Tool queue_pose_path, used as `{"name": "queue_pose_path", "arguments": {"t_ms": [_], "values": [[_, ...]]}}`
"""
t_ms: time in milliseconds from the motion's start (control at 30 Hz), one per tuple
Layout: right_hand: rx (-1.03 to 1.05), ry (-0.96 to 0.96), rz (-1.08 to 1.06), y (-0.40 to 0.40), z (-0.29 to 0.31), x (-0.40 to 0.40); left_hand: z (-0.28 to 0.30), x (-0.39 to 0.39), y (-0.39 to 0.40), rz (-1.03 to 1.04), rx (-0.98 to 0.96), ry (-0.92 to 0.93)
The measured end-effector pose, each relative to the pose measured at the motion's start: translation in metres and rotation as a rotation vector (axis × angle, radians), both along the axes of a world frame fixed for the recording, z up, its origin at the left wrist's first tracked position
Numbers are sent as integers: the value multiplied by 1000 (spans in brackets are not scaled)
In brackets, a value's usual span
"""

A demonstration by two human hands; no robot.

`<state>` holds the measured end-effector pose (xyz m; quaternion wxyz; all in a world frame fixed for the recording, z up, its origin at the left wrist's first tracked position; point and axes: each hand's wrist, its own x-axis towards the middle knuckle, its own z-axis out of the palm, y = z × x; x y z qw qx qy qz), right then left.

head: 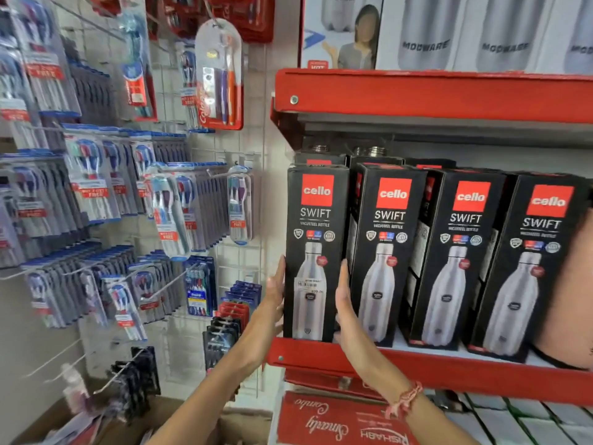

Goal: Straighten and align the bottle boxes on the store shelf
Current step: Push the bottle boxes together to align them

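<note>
Red cord on the right wrist, nearest of all, and above it the right hand lies flat, fingers straight, against the right side of the leftmost bottle box. The left hand presses the box's left side the same way, so the grip here is two flat palms squeezing one box (nothing curled round it). That box stands upright at the left end of the red shelf, at its front lip. To its right, three more black boxes stand in a row, angled. Far behind, another row shows. Toothbrush packs hang at left.
</note>
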<state>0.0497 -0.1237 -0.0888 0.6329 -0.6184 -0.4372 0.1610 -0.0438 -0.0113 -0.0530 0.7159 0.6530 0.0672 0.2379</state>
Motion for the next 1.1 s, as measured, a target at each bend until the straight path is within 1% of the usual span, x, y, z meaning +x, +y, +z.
{"name": "queue_pose_path", "arguments": {"t_ms": [100,167,200,267,300,367,400,433,467,500,533,567,600,633,700,733,767,800,833,900,933,967,1000,1100], "values": [[-29,-2,21,-4,-2,-1,-2,-9,-12,3,96,-14],[-47,-26,16,-6,-3,1,-10,-9,-7,10,82,-46],[-53,-38,9,-7,-2,2,-10,-9,-6,13,55,-24],[-65,-37,-21,-12,3,3,-14,-6,-6,48,116,-2],[-48,-6,-54,-17,5,5,-20,-6,-7,112,175,14],[81,19,-193,-30,3,12,-37,-4,-4,392,386,22],[173,-16,-295,-39,2,16,-43,-3,-6,560,492,-15],[256,-51,-393,-48,0,20,-43,0,-11,680,540,-87],[316,-67,-470,-57,-2,24,-41,1,-19,722,538,-155],[339,-72,-522,-66,-4,29,-37,5,-28,685,508,-198],[328,-85,-547,-73,-6,34,-33,9,-38,597,451,-213],[282,-97,-548,-79,-9,38,-30,12,-48,474,399,-184],[210,-103,-531,-83,-12,42,-30,14,-60,351,392,-125],[125,-103,-506,-85,-16,45,-31,19,-69,287,425,-46],[-34,-95,-453,-88,-26,51,-37,31,-78,259,509,93],[-93,-78,-422,-87,-30,54,-39,39,-81,241,492,120],[-130,-42,-382,-86,-31,57,-39,47,-82,222,431,145],[-148,8,-335,-85,-30,60,-45,47,-77,153,351,115],[-151,66,-286,-84,-28,63,-51,47,-74,96,261,72],[-135,174,-202,-82,-24,68,-52,51,-77,24,111,70],[-122,211,-173,-81,-23,68,-49,54,-78,31,35,98],[-110,235,-149,-81,-22,68,-43,54,-79,64,3,139],[-102,252,-126,-81,-22,67,-36,54,-82,92,-24,175],[-112,270,-31,-86,-25,65,-39,47,-78,81,67,130]]}}
